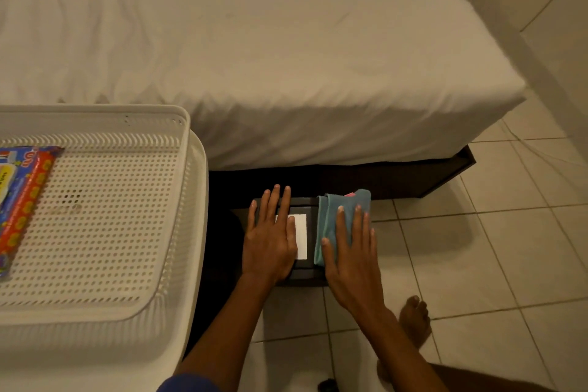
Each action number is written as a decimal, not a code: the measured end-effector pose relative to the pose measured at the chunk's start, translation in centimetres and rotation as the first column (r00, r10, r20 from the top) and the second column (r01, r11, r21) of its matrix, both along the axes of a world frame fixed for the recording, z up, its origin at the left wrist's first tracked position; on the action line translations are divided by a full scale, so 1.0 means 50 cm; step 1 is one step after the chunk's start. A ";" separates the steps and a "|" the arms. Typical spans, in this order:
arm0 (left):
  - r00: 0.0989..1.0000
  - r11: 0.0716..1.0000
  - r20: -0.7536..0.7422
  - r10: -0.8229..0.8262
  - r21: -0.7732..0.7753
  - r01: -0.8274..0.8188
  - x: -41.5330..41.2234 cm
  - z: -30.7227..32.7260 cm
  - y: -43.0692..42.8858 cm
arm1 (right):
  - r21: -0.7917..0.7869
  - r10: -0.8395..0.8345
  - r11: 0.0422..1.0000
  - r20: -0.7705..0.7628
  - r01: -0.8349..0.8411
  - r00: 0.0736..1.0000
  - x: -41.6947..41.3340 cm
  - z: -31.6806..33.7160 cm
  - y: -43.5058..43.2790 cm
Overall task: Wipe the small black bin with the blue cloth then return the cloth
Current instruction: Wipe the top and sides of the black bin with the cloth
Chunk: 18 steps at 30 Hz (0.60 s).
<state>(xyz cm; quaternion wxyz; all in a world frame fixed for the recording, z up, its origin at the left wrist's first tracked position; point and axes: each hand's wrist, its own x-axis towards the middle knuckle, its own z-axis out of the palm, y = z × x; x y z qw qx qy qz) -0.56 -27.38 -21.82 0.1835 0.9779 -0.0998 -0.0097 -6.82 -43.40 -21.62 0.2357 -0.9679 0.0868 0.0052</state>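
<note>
Left hand (pixel 270 242) flat, steadying the bin (pixel 305 270) on the floor, right hand (pixel 350 251) spread, pressing the cloth (pixel 334 219) onto its lid; a hard push could skid the light bin.

Both arms are reaching toward twelve o'clock, the left hand (pixel 270 242) and right hand (pixel 353 259) lying flat, fingers spread.

White bed (pixel 254 41), white perforated basket (pixel 178 200), colourful packet (pixel 22 197), tiled floor (pixel 509 248)
</note>
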 end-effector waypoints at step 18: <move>1.000 0.999 0.008 -0.012 0.046 0.011 0.000 -0.015 0.008 | -0.122 0.153 0.980 -0.020 -0.155 0.988 0.044 0.003 -0.004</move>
